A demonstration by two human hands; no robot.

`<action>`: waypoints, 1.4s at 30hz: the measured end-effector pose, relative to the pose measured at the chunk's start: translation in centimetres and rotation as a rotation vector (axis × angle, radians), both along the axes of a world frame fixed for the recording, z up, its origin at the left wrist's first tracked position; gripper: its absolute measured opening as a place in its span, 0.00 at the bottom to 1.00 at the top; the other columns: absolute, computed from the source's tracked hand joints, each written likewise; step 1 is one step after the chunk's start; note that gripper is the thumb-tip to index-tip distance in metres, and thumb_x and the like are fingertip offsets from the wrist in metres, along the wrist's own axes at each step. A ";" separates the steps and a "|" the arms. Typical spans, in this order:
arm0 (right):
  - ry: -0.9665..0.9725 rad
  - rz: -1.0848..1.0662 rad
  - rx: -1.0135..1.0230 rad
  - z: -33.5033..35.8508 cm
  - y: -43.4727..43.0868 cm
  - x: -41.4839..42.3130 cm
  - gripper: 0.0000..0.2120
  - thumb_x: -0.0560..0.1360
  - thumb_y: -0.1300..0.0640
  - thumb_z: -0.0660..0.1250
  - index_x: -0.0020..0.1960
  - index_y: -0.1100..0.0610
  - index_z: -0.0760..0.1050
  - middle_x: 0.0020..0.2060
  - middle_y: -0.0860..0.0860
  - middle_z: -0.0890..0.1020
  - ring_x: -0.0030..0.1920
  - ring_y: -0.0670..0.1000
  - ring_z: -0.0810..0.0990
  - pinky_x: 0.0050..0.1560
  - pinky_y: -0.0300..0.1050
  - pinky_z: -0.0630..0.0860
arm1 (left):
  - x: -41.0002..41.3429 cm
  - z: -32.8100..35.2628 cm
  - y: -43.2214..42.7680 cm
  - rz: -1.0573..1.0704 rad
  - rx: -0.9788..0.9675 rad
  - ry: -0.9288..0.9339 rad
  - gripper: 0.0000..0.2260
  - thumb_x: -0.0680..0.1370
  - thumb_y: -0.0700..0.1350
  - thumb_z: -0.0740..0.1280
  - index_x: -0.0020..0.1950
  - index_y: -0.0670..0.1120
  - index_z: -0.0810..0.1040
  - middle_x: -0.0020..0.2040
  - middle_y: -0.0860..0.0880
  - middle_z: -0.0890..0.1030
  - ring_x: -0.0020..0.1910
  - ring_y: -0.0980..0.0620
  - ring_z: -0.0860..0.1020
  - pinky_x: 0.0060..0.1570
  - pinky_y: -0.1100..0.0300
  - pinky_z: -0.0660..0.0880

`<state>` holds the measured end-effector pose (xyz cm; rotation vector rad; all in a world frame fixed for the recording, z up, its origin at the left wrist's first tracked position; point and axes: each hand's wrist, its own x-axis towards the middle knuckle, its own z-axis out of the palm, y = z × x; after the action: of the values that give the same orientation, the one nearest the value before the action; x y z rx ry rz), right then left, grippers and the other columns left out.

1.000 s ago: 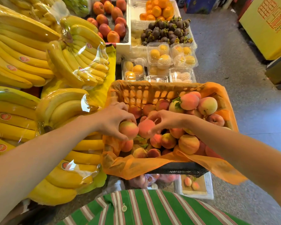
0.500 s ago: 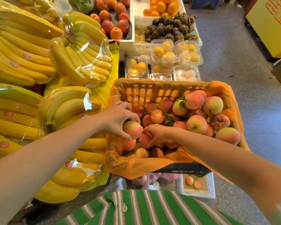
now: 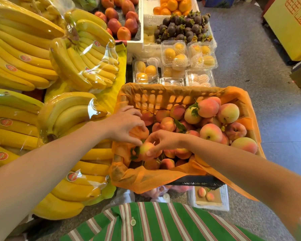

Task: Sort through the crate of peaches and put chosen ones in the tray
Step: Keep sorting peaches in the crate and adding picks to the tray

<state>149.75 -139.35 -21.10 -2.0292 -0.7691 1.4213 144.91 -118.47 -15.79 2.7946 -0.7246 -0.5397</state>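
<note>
The small pink-and-yellow peach (image 3: 146, 148) sits low in the near left corner of the orange-lined plastic crate (image 3: 165, 96), and my right hand (image 3: 161, 140) has thumb and fingertips pinched around it. My left hand (image 3: 123, 125) curls over a deeper orange peach (image 3: 139, 133) just above, touching it, fingers bent in a grasp. To judge this fruit well I'd roll it lightly between the pads, not squeeze, checking for bruises and soft spots before lifting clear of its neighbours. The heaped pile of larger blush peaches (image 3: 214, 122) leans on the right side, so I'd lift straight up to avoid a slide. The white foam tray (image 3: 224, 197) holding two peaches lies below the crate's near edge. Wrapped yellow bananas (image 3: 42, 54) crowd my left.
</note>
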 end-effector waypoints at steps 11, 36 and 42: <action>-0.223 0.215 0.003 -1.0 1.6 -0.7 0.18 0.75 0.52 0.71 0.62 0.58 0.78 0.55 0.53 0.82 0.53 0.51 0.80 0.55 0.48 0.78 | -0.2 -0.7 2.2 0.061 -0.120 -0.187 0.11 0.74 0.60 0.64 0.47 0.57 0.82 0.49 0.54 0.82 0.66 0.53 0.70 0.74 0.48 0.46; -0.499 0.385 -0.061 -4.9 6.3 4.9 0.33 0.72 0.50 0.73 0.71 0.57 0.64 0.64 0.57 0.73 0.64 0.58 0.72 0.52 0.44 0.66 | 0.1 -2.3 4.6 0.074 -0.289 -0.277 0.11 0.74 0.57 0.65 0.35 0.54 0.78 0.41 0.58 0.82 0.61 0.54 0.74 0.71 0.45 0.57; -0.379 0.168 -0.041 0.1 4.1 7.0 0.32 0.70 0.48 0.75 0.70 0.53 0.67 0.61 0.51 0.75 0.60 0.52 0.74 0.55 0.42 0.70 | 0.2 -2.1 4.5 0.089 -0.249 -0.282 0.13 0.74 0.60 0.64 0.36 0.53 0.79 0.40 0.58 0.81 0.60 0.56 0.74 0.71 0.48 0.56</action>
<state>156.74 -135.22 -21.00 -2.3475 -1.0974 1.1560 145.16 -113.95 -17.92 2.6766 -0.6626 -0.0332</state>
